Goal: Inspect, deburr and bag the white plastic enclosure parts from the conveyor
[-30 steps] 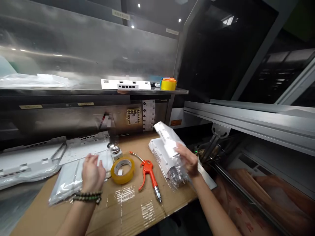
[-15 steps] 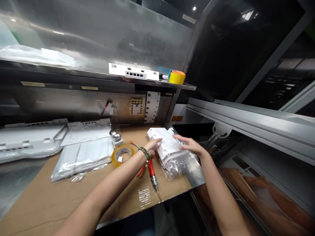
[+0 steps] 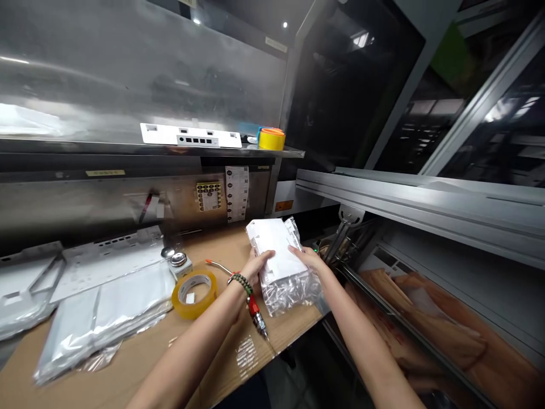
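A stack of white plastic panels (image 3: pixel 279 241) in clear plastic bags lies at the right end of the cardboard-covered bench. My left hand (image 3: pixel 256 265), below a green bead bracelet, grips the stack's left side with the thumb on top. On the opposite edge, my right hand (image 3: pixel 307 257) holds it too, thumb over the white surface and fingers partly hidden underneath. Crumpled clear bag film (image 3: pixel 292 292) hangs from the near end. Beside my left wrist lies a red electric screwdriver (image 3: pixel 254 309), its bit toward the front edge.
A roll of yellowish clear tape (image 3: pixel 179 301) lies left of my forearm, near a small bottle with a metal top (image 3: pixel 179 260). Bagged white sheets (image 3: pixel 114 307) cover the left side. A white panel (image 3: pixel 191 136) and yellow tape (image 3: pixel 271 139) stand on the shelf. A metal rail (image 3: pixel 383 193) runs at right.
Both hands have closed onto the sides of the bagged white stack; the right hand was apart from it before. The view has shifted to the right.
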The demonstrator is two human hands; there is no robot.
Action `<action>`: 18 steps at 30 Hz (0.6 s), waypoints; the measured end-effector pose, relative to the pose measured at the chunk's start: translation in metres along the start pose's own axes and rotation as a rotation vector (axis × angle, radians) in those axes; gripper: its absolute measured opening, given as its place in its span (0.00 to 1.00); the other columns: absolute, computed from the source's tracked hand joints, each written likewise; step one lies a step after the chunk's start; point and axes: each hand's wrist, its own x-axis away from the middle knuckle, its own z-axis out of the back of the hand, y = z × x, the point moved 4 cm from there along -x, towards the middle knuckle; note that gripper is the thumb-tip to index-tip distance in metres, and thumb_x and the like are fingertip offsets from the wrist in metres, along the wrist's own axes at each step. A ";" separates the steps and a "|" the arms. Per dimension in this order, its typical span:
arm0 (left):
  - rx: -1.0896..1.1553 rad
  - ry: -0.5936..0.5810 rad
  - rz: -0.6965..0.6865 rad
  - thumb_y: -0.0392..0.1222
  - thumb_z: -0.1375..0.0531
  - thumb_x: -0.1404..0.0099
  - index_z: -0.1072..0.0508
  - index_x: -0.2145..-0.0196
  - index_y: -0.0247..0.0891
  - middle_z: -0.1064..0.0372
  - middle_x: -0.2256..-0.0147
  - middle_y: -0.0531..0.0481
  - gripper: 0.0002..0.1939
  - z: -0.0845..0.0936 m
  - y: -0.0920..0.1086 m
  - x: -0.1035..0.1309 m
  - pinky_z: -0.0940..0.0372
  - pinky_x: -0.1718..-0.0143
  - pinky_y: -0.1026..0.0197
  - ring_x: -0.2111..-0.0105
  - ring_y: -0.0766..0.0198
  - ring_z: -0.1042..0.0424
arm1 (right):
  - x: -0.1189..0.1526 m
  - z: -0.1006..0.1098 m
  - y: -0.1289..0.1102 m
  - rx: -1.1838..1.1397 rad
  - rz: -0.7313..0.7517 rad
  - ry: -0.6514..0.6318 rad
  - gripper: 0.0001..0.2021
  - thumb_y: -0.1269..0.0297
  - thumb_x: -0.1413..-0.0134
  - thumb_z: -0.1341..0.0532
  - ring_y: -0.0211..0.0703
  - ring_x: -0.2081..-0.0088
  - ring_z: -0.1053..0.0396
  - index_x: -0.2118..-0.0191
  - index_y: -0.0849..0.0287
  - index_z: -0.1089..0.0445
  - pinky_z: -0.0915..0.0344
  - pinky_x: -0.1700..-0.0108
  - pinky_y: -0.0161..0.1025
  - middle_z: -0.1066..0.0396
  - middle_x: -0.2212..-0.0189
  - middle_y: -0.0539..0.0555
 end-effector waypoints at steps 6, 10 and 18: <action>-0.058 -0.192 -0.200 0.45 0.22 0.49 0.72 0.26 0.46 0.56 0.26 0.31 0.72 -0.013 0.002 0.053 0.42 0.31 0.49 0.29 0.44 0.45 | 0.071 0.029 0.018 -0.213 0.230 0.138 0.41 0.34 0.56 0.27 0.59 0.43 0.27 0.43 0.58 0.31 0.30 0.41 0.54 0.26 0.45 0.62; -0.188 -0.376 -0.241 0.48 0.19 0.59 0.67 0.26 0.43 0.52 0.28 0.29 0.78 -0.017 -0.001 0.073 0.47 0.29 0.42 0.29 0.38 0.47 | 0.106 0.036 0.020 -0.282 0.305 0.150 0.54 0.27 0.76 0.25 0.66 0.43 0.27 0.42 0.55 0.31 0.31 0.41 0.57 0.25 0.47 0.65; -0.404 -0.410 -0.347 0.52 0.24 0.51 0.49 0.29 0.43 0.43 0.33 0.33 0.59 -0.023 0.014 0.076 0.45 0.31 0.35 0.35 0.34 0.38 | 0.121 0.028 0.009 -0.291 0.331 0.204 0.39 0.37 0.71 0.22 0.64 0.51 0.24 0.52 0.52 0.27 0.28 0.44 0.58 0.22 0.56 0.60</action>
